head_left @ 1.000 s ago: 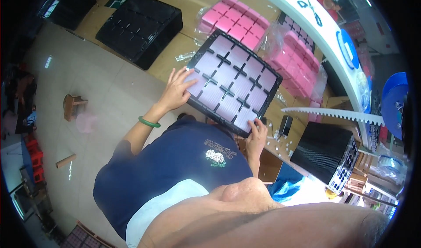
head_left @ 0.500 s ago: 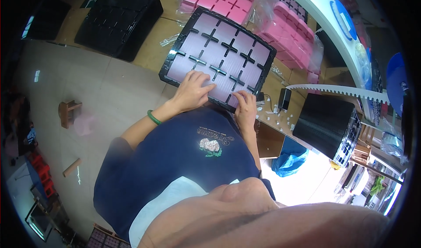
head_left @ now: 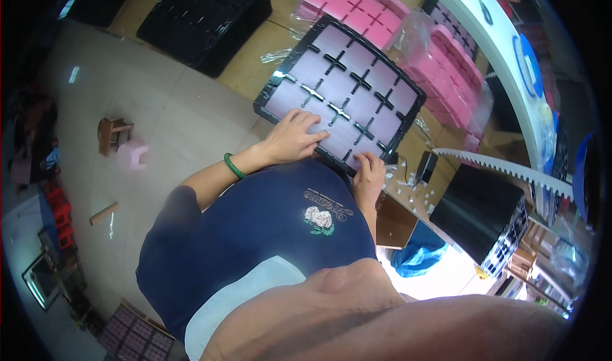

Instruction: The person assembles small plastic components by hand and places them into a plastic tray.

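Note:
A black tray (head_left: 400, 128) lies tilted across the worktable in front of me. It holds pale lilac foam (head_left: 335, 50) divided by black cross-shaped pieces (head_left: 339, 112). My left hand (head_left: 294, 138), with a green bangle (head_left: 233, 166) on its wrist, rests at the tray's near left edge. Its fingers are bent but apart, the tips touching the foam, and nothing shows in them. At the near right edge is my right hand (head_left: 369, 177). Its loosely curled fingers touch the rim and foam with gaps between them; their undersides are hidden.
Pink foam blocks (head_left: 357, 10) in clear plastic stand behind the tray. A black case (head_left: 204, 23) is at the far left, a black ribbed box (head_left: 478, 211) at the right. White scraps (head_left: 408, 192) litter the table (head_left: 245, 58). Scissors (head_left: 475, 0) lie on a white ledge.
The whole view has shifted, so the tray and table sit farther right and slightly lower. My hands stay at the same edges of the tray, with little change in the fingers.

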A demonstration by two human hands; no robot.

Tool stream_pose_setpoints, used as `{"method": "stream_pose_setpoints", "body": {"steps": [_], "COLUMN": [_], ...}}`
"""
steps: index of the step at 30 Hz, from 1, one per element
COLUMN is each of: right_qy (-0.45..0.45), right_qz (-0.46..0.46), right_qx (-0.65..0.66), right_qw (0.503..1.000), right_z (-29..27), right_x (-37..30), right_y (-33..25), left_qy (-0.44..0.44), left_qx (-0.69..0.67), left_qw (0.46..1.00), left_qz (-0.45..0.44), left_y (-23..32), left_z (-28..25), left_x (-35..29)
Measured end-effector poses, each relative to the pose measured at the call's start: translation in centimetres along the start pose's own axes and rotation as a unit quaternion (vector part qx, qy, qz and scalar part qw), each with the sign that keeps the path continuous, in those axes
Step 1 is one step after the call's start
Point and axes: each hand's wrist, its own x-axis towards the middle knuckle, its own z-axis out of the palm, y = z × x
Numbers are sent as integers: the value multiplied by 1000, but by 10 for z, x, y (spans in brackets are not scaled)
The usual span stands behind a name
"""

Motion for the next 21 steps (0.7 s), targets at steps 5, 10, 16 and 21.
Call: {"method": "stream_pose_setpoints", "body": {"steps": [5,10,16,21], "right_qy": [5,-6,38,-5], "right_qz": [7,18,32,36], "right_qx": [-4,6,-12,-8], "right_qw": [1000,1000,999,999], "right_z": [0,-3,-3,-10], "right_x": [-7,-20,-17,-14], "right_y": [-1,5,-3,6], "left_qy": [5,8,105,102], "left_qx": [16,55,133,103], "left_qw": [999,996,982,986], "left_qz": [-48,-75,-85,-82], "left_y": [-6,-20,-31,-45], "left_z": [-7,-19,-31,-37], "left_x": [-15,-31,-33,-31]}}
